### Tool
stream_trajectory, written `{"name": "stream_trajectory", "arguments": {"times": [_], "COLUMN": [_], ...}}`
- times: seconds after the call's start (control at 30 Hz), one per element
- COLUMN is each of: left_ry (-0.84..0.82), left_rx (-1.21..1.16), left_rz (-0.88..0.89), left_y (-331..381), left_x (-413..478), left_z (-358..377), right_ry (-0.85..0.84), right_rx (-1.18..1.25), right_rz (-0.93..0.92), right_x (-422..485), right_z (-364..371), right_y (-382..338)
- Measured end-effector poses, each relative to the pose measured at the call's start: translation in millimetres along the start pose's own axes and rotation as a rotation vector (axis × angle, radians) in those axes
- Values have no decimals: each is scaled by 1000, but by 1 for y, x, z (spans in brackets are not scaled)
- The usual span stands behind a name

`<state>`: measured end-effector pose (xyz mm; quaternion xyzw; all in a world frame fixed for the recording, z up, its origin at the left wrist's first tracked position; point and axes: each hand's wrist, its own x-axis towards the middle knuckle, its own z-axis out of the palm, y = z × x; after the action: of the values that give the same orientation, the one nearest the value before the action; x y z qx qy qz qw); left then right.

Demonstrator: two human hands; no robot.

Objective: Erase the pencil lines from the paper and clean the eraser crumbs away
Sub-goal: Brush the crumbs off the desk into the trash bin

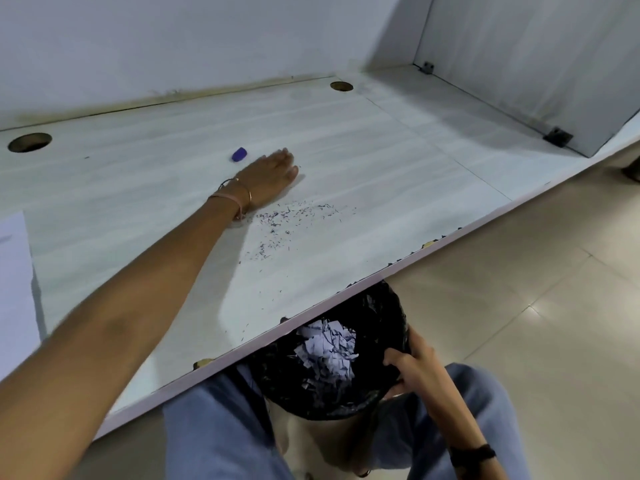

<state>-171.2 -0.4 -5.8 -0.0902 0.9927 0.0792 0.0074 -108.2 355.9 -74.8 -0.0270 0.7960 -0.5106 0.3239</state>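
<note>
Purple crumbs (287,220) scattered on the white worktop (381,150), with a bin (346,407) held under its edge.
The left hand (270,174) lies flat with straight fingers just beyond the crumbs, beside the purple eraser (239,154). The right hand (412,367) curls round the black bin's rim. A paper sheet (14,278) lies far left.

The eraser (239,154) lies on the worktop (381,140), just left of the left hand (270,174). Eraser crumbs (294,216) lie before the hand; the waste bin (391,310) sits below the front edge.
</note>
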Motion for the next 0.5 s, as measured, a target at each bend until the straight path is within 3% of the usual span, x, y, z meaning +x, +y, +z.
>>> {"name": "stream_trajectory", "arguments": {"times": [0.13,0.27,0.43,0.5], "left_ry": [-104,38,-135,-15], "left_rx": [-105,15,-33,-21], "left_rz": [292,57,357,262], "left_y": [30,0,53,47], "left_x": [-35,1,1,22], "left_z": [-5,-6,1,3], "right_ry": [2,8,39,46], "right_rx": [-17,-10,-7,-16], "right_rz": [12,17,31,22], "right_x": [4,7,9,8], "right_z": [-4,-10,-14,-15], "right_y": [1,3,6,6]}}
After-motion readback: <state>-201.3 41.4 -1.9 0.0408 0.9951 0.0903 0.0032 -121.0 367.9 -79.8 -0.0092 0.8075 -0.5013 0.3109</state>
